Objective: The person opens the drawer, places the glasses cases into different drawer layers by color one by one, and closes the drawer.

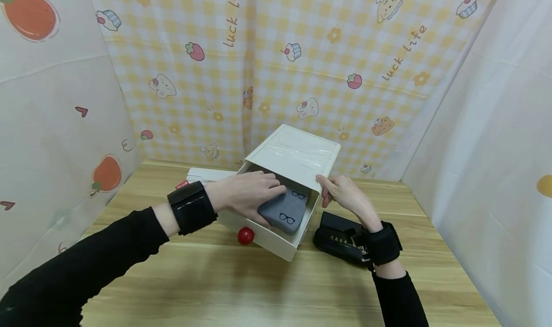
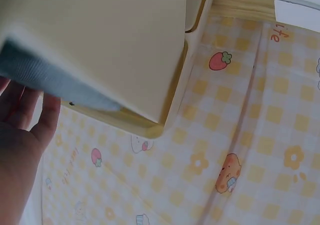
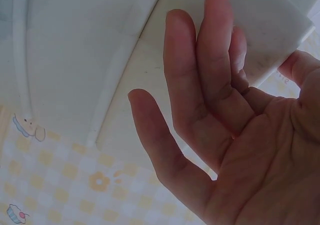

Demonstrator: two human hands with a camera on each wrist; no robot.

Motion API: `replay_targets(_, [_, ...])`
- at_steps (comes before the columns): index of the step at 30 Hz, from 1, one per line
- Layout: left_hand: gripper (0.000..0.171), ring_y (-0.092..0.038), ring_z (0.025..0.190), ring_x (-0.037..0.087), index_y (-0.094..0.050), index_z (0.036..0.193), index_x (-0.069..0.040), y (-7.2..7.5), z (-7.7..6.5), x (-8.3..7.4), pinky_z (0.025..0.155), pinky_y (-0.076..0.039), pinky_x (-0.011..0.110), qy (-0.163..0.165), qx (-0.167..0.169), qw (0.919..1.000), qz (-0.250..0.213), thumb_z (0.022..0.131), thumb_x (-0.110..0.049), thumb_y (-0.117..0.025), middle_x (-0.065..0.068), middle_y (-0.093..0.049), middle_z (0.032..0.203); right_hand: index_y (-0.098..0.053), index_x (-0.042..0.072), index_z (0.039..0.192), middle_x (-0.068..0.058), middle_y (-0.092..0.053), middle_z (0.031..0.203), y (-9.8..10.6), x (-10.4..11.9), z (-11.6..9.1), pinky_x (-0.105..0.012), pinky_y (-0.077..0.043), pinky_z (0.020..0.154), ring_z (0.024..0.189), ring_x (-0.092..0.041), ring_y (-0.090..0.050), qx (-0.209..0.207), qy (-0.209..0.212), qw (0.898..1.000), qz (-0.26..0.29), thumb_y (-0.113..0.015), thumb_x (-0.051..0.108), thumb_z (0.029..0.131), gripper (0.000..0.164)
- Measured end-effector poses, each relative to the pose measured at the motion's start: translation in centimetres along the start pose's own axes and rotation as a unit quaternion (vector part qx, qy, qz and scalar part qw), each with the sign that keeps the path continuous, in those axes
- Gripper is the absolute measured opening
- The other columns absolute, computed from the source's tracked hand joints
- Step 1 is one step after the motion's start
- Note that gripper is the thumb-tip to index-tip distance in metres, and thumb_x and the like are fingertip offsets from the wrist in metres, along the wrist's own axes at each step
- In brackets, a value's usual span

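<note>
A white drawer box (image 1: 297,150) stands at an angle on the table, its drawer (image 1: 276,244) pulled out toward me. The drawer front carries a round red knob (image 1: 246,236). Inside lies a grey glasses case (image 1: 282,212) printed with small black glasses. My left hand (image 1: 246,193) reaches into the drawer and grips the case, fingers over its top and thumb at its near edge. The left wrist view shows those fingers (image 2: 47,117) against the grey cloth. At the box's front right corner my right hand (image 1: 347,195) touches the edge, fingers fairly straight in the right wrist view.
A black glasses case (image 1: 340,238) with gold lettering lies right of the box, partly under my right wrist. Behind my left wrist is a white box (image 1: 209,174) with a red label. Patterned curtains (image 1: 276,68) stand behind the wooden table (image 1: 207,288) and at both sides.
</note>
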State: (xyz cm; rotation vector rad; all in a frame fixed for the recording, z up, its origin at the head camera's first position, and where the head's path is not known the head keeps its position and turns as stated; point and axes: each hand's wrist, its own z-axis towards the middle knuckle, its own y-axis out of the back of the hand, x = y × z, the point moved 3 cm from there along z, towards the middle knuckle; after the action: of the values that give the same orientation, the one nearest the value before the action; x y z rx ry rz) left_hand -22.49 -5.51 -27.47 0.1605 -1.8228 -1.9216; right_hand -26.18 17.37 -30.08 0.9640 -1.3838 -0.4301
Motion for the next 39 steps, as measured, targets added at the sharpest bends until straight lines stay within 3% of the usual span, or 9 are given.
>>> replay_targets(8, [0.071,-0.053,0.099,0.017,-0.051,0.122,-0.011,-0.7,0.3,-0.2,0.087,-0.047,0.031,-0.014,0.035,0.9992,0.015,0.071,-0.057,-0.068,0.005,-0.062,0.111,-0.063,0.004,0.082,-0.006,-0.068,0.068,0.0,0.0,0.0,-0.028,-0.038,0.074,0.07,-0.014,-0.06,-0.005,0.003,1.0,-0.001,-0.03,0.056,0.094,0.062])
replay_targets(16, [0.063,-0.053,0.101,0.017,-0.057,0.116,-0.016,-0.4,-0.4,0.1,0.084,-0.046,0.034,0.006,0.023,0.9997,0.005,0.071,-0.058,-0.067,0.002,-0.061,0.111,-0.063,0.003,0.083,-0.005,-0.068,0.067,0.1,0.1,0.0,-0.029,-0.039,0.074,0.071,-0.015,-0.06,-0.005,0.007,1.0,-0.006,-0.029,0.056,0.094,0.063])
replay_targets(21, [0.053,-0.056,0.095,0.015,-0.063,0.105,-0.016,0.3,-1.6,0.8,0.081,-0.046,0.032,0.035,-0.032,0.9983,-0.034,0.072,-0.057,-0.066,-0.001,-0.064,0.103,-0.064,0.004,0.082,-0.004,-0.068,0.066,0.1,0.1,0.0,-0.03,-0.042,0.077,0.072,-0.014,-0.061,-0.006,0.006,1.0,-0.01,-0.03,0.056,0.094,0.063])
replay_targets(25, [0.037,-0.058,0.084,0.011,-0.066,0.094,-0.015,0.8,-3.2,1.2,0.074,-0.048,0.027,0.045,-0.122,0.9907,-0.038,0.077,-0.048,-0.066,-0.004,-0.065,0.09,-0.063,0.004,0.082,-0.005,-0.068,0.067,0.0,0.1,0.0,-0.03,-0.042,0.077,0.072,-0.015,-0.061,-0.003,0.003,1.0,-0.004,-0.03,0.056,0.094,0.063])
replay_targets(28, [0.029,-0.054,0.073,0.009,-0.063,0.086,-0.012,0.6,-4.5,1.0,0.066,-0.046,0.023,0.032,-0.23,0.9717,-0.044,0.077,-0.039,-0.069,-0.004,-0.062,0.081,-0.064,0.002,0.084,-0.005,-0.068,0.067,0.0,0.1,0.0,-0.03,-0.042,0.077,0.071,-0.014,-0.061,-0.001,0.0,1.0,-0.004,-0.03,0.055,0.094,0.064])
replay_targets(32, [0.031,-0.049,0.067,0.009,-0.057,0.077,-0.009,-0.4,-6.0,-0.2,0.06,-0.041,0.022,0.002,-0.365,0.9301,-0.038,0.083,-0.039,-0.064,-0.002,-0.055,0.074,-0.064,0.001,0.084,-0.005,-0.068,0.067,0.1,0.2,0.0,-0.03,-0.042,0.076,0.072,-0.015,-0.061,-0.003,0.003,1.0,-0.005,-0.03,0.054,0.094,0.064])
replay_targets(35, [0.035,-0.05,0.066,0.012,-0.057,0.074,-0.009,-1.3,-6.8,-1.5,0.06,-0.043,0.023,-0.013,-0.421,0.9068,0.015,0.089,-0.04,-0.055,-0.001,-0.055,0.071,-0.064,0.002,0.084,-0.006,-0.068,0.067,0.1,0.2,0.0,-0.03,-0.043,0.076,0.072,-0.016,-0.061,-0.003,0.006,1.0,-0.005,-0.03,0.054,0.094,0.063])
replay_targets(39, [0.033,-0.051,0.067,0.016,-0.059,0.074,-0.009,-2.5,-7.7,-3.0,0.059,-0.043,0.027,-0.02,-0.459,0.8832,0.097,0.088,-0.039,-0.054,0.002,-0.057,0.073,-0.064,0.001,0.085,-0.006,-0.068,0.067,0.1,0.2,0.0,-0.031,-0.043,0.077,0.072,-0.013,-0.061,-0.004,0.006,1.0,-0.007,-0.03,0.055,0.094,0.065])
